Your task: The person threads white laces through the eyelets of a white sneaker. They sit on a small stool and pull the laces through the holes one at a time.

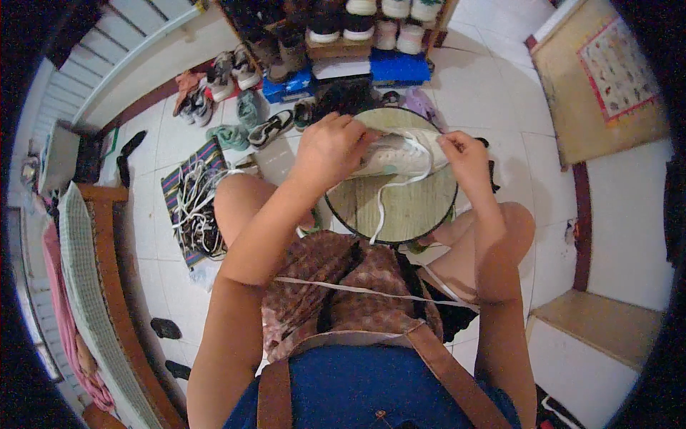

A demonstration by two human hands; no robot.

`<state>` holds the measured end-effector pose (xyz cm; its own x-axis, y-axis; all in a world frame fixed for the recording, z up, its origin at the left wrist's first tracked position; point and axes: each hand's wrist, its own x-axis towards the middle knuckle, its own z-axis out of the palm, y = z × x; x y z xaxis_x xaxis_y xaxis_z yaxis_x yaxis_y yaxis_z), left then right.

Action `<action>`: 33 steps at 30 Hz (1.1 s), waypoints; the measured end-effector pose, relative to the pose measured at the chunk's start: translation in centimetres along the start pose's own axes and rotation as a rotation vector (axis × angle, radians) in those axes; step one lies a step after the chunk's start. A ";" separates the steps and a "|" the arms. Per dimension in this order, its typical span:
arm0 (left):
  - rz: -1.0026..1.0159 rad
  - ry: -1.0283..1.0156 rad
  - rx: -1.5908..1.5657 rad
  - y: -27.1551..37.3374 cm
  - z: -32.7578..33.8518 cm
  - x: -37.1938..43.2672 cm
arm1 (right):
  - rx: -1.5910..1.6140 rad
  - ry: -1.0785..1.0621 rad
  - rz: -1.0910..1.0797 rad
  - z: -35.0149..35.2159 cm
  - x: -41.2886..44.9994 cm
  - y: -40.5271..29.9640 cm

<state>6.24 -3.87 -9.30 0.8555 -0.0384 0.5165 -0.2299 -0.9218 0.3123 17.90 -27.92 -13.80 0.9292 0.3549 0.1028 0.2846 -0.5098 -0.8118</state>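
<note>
A cream-white lace-up shoe (383,165) lies on its side across a round stool (412,209) with a wood-patterned top and dark rim. My left hand (335,142) grips the shoe at its left end, hiding that part. At the other end my right hand (465,153) has its thumb and fingertips pinched on the shoe's edge; what lies inside those fingers is hidden. One white shoelace (381,201) loops out of the shoe, runs over the stool top and hangs past its near rim, between my knees.
To the left, a pile of loose laces (201,209) lies on a striped cloth (179,174). Several shoes (270,128) stand on the tiles ahead, before a shoe rack (340,51) with a blue box (399,67). A wooden bench (115,300) runs along the left.
</note>
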 end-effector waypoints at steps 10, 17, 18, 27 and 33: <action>-0.228 -0.404 0.181 1.7 2.8 -0.6 | -0.305 -0.108 -0.222 2.1 -3.2 -1.3; -0.431 -0.265 -0.137 1.7 2.6 0.3 | 0.740 -0.673 0.137 -0.3 -3.0 -2.8; -0.483 -0.243 -0.273 1.7 2.7 0.6 | 0.748 -0.667 0.133 -0.9 -3.0 -2.9; -0.457 -0.239 -0.755 0.9 2.6 0.8 | 0.491 -0.181 0.029 -0.7 -0.8 -0.1; -0.439 -0.243 -0.950 1.3 2.6 0.7 | 0.045 -0.039 -0.238 3.0 -2.3 -3.2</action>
<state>7.70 -6.11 -10.60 0.9964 0.0506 0.0682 -0.0568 -0.2002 0.9781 14.14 -24.74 -13.19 0.8273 0.4910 0.2728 0.4828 -0.3734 -0.7921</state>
